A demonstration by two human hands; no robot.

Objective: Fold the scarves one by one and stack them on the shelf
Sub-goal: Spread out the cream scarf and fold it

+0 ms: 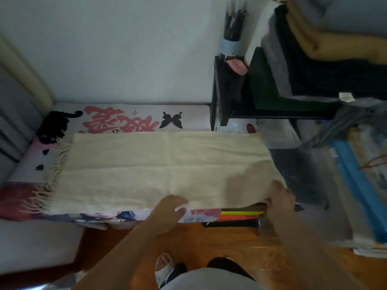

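Note:
A cream scarf (159,168) with a fringed left end lies flat across a printed table cover (136,117). My left hand (169,210) pinches the scarf's near edge at the middle. My right hand (279,200) grips its near right corner at the table's edge. On the dark shelf (266,88) at the upper right sits a stack of folded scarves (326,51): grey, dark and mustard.
A holder of pencils (232,34) stands on the shelf's left part. Clear plastic storage boxes (310,176) and a blue item (356,185) crowd the right side. The wooden floor (219,245) and my slippered foot (164,266) lie below.

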